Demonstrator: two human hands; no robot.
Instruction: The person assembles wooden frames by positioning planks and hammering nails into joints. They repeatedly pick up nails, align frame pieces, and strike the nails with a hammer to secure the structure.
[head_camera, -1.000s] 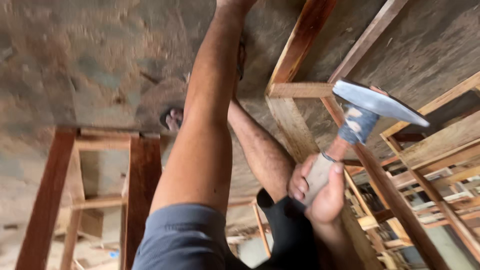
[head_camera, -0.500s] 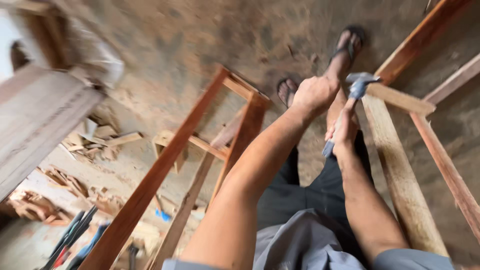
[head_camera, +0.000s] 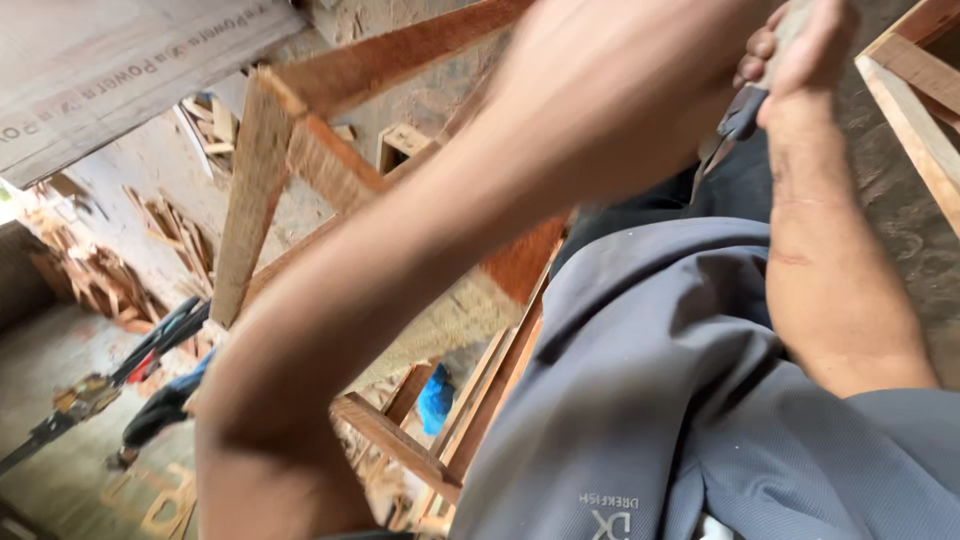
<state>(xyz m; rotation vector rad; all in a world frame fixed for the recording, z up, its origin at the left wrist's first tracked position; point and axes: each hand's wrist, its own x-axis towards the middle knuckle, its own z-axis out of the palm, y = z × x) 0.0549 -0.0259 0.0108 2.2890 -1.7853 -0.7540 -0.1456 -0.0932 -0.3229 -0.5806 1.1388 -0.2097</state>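
A person's right hand (head_camera: 800, 45), at the top right of the head view, has its fingers (head_camera: 755, 60) curled tight around the handle of a hammer (head_camera: 740, 112), whose dark lower end pokes out just beneath the fist, above the lap of grey trousers (head_camera: 680, 400). The left arm sweeps blurred across the middle of the picture and runs out of view at the top, so whether that hand's fingers are spread or pressed together cannot be told. Behind the arm stands a reddish wooden frame (head_camera: 300, 150), with a paler wooden rail (head_camera: 915, 110) near the hammer hand at the right edge and offcuts (head_camera: 90, 270) heaped on the floor at left. With the view tilted and the forearm blocking the line of sight, a swing from here could well miss its mark and glance off the timber or the unseen hand.
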